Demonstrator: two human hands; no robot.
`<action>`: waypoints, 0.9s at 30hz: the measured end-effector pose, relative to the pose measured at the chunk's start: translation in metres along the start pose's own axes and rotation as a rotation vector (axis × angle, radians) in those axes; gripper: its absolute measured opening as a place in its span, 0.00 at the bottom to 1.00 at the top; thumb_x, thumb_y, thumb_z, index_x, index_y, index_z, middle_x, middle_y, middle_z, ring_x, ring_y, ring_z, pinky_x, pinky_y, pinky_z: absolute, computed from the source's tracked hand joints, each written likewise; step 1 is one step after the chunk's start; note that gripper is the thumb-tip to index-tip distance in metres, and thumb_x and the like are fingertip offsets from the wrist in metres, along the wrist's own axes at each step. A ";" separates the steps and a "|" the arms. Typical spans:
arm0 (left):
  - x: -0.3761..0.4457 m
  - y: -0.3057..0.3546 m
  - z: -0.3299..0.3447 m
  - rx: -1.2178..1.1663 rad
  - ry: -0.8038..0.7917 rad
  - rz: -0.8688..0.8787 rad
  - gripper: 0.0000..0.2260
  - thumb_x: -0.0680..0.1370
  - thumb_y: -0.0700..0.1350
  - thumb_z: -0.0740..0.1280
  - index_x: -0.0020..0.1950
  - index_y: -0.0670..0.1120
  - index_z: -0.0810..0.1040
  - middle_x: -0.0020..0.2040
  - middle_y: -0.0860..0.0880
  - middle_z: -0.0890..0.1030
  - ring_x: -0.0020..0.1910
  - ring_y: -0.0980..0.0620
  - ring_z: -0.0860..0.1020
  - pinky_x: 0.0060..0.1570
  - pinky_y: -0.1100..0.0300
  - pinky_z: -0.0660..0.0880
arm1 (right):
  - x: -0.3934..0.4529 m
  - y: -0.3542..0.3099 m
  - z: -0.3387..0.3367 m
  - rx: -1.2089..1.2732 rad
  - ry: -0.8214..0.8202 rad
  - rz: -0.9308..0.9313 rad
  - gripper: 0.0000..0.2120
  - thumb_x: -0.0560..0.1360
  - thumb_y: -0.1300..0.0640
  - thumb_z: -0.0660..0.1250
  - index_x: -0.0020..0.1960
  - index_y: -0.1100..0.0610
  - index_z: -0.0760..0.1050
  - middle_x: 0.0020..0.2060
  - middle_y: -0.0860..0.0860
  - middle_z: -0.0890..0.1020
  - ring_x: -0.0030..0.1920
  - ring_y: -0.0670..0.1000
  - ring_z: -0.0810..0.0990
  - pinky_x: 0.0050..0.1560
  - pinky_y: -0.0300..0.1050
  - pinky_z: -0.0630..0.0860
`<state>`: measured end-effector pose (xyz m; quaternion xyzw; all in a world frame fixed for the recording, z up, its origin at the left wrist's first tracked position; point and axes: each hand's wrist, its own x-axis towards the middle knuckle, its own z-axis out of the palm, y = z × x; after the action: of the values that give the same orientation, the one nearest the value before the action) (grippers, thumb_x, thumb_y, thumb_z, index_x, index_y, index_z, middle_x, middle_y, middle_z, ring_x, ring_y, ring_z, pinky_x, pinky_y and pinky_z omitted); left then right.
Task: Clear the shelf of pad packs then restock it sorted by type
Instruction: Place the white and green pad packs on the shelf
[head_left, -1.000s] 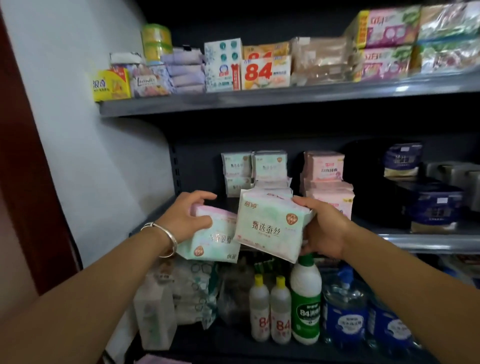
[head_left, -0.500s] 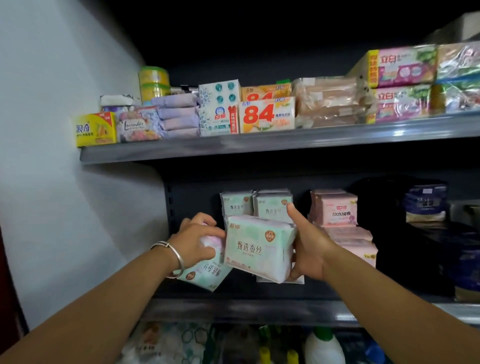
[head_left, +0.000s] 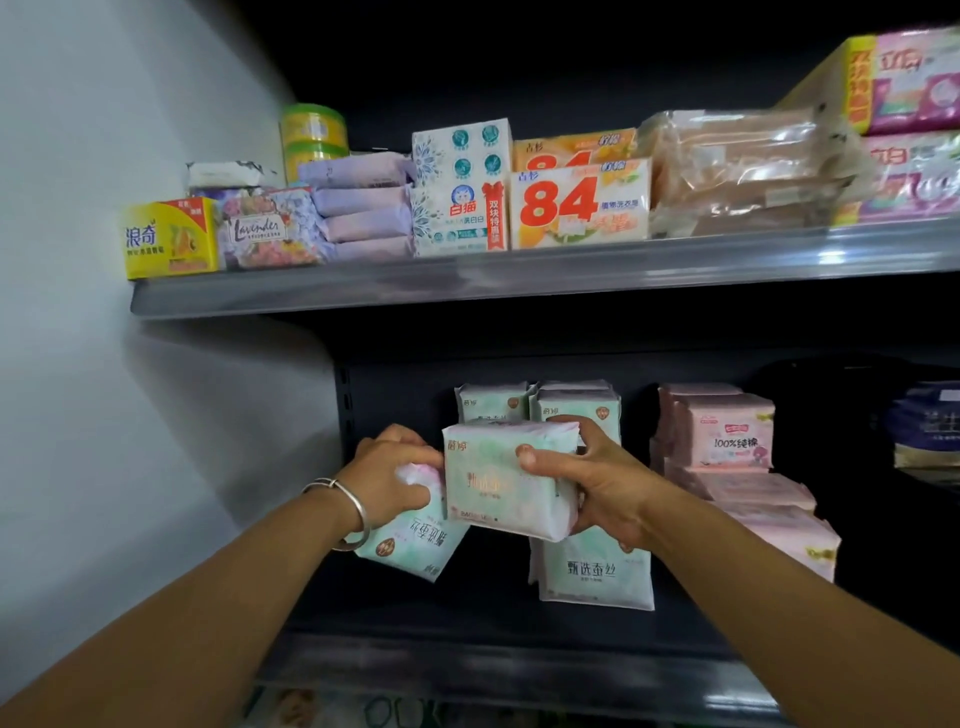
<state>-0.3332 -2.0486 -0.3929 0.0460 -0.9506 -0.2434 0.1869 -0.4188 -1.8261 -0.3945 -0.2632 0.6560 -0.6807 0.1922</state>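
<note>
Left hand (head_left: 387, 480): curled round a mint-green pad pack (head_left: 415, 545), gripping its upper end; the pack hangs tilted, its lower corner towards 5 o'clock, above the dark middle shelf (head_left: 467, 623).
Right hand (head_left: 597, 483): clamped on a second mint-green pack (head_left: 506, 480), thumb across the front face, fingers behind; the pack is held nearly upright, just right of the left hand.
Relation of the two held packs: touching or overlapping along one edge; which, I cannot tell.
Stock on the middle shelf: mint-green packs standing at the back (head_left: 545, 405), at 12 o'clock from the hands; one mint-green pack standing at the front (head_left: 595, 571), at 5 o'clock from the right hand; a pink stack (head_left: 722, 436) at 3 o'clock, well apart from the green ones.
Upper shelf (head_left: 467, 283): soap boxes and purple packs; untouched by either hand.
Step in hand (judgement): restocking, with green packs going in on the left beside their own kind.
Risk 1: the left pack is held by one end only and tilted; soft wrapping could slip through the grip and drop to the shelf.
Risk 2: setting the right pack down could knock over the front pack, which stands close beneath the wrist.
Risk 3: the two held packs carry different print; placed together they may mix types.
</note>
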 end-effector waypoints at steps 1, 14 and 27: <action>0.002 -0.003 0.001 -0.012 0.001 -0.003 0.17 0.66 0.45 0.64 0.39 0.71 0.73 0.56 0.56 0.67 0.63 0.47 0.66 0.67 0.48 0.65 | 0.004 0.000 0.002 -0.034 0.010 -0.001 0.26 0.65 0.57 0.77 0.58 0.49 0.68 0.54 0.54 0.80 0.51 0.57 0.82 0.46 0.67 0.78; 0.017 -0.061 -0.004 -0.306 0.162 -0.133 0.21 0.70 0.34 0.68 0.56 0.56 0.76 0.58 0.49 0.70 0.49 0.49 0.78 0.35 0.65 0.76 | 0.071 -0.013 0.017 -0.057 0.220 -0.145 0.20 0.66 0.59 0.77 0.53 0.57 0.72 0.46 0.51 0.81 0.47 0.52 0.81 0.43 0.45 0.77; 0.036 -0.102 0.004 -0.569 0.016 -0.134 0.21 0.70 0.32 0.67 0.54 0.57 0.77 0.57 0.52 0.76 0.52 0.49 0.79 0.45 0.56 0.80 | 0.143 0.006 0.042 -0.945 0.186 -0.096 0.22 0.66 0.57 0.74 0.56 0.62 0.73 0.53 0.55 0.76 0.51 0.52 0.75 0.46 0.44 0.73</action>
<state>-0.3685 -2.1425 -0.4329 0.0562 -0.8375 -0.5117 0.1832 -0.5069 -1.9465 -0.3853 -0.2898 0.8950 -0.3368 -0.0395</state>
